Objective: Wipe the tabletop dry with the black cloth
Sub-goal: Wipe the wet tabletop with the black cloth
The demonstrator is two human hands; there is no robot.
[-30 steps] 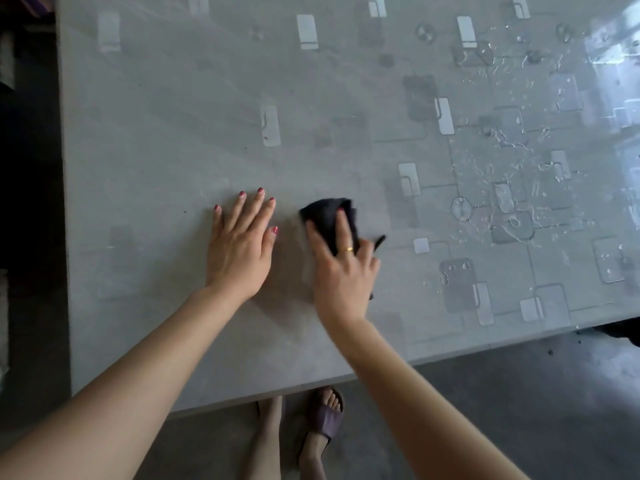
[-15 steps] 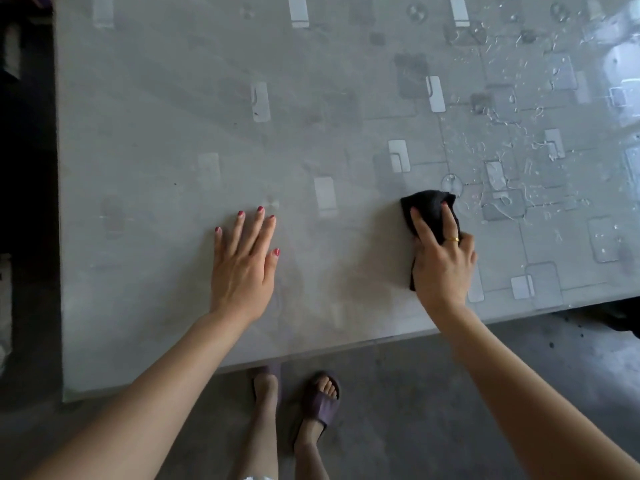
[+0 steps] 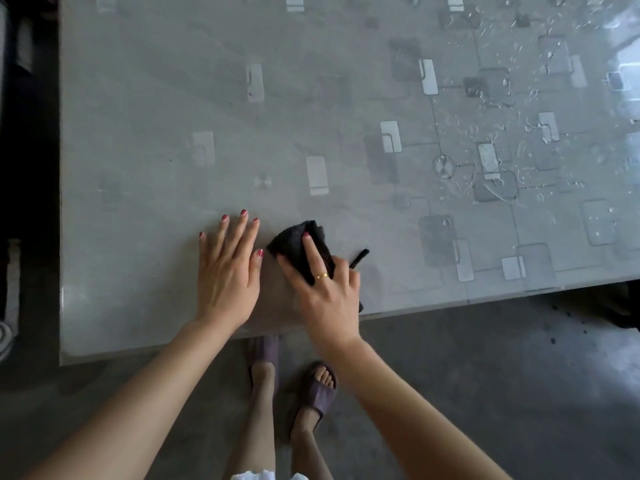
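Observation:
A grey tabletop (image 3: pixel 156 109) with a pattern of pale rectangles fills the upper part of the head view. My right hand (image 3: pixel 325 289) presses the black cloth (image 3: pixel 294 242) flat onto the table near its front edge, fingers spread over it. A thin black strand of the cloth sticks out to the right. My left hand (image 3: pixel 227 271) lies flat on the table just left of the cloth, fingers apart, holding nothing. Water drops and streaks (image 3: pixel 491 133) cover the table's right part.
The table's front edge (image 3: pixel 450 306) runs just below my hands, slanting up to the right. Below it are the dark floor (image 3: pixel 485 375) and my feet in slippers (image 3: pixel 315 393). A dark gap lies beyond the table's left edge.
My right hand has slid the black cloth back to the left, from beside the wet patch to right next to my left hand. The left hand has stayed flat in place.

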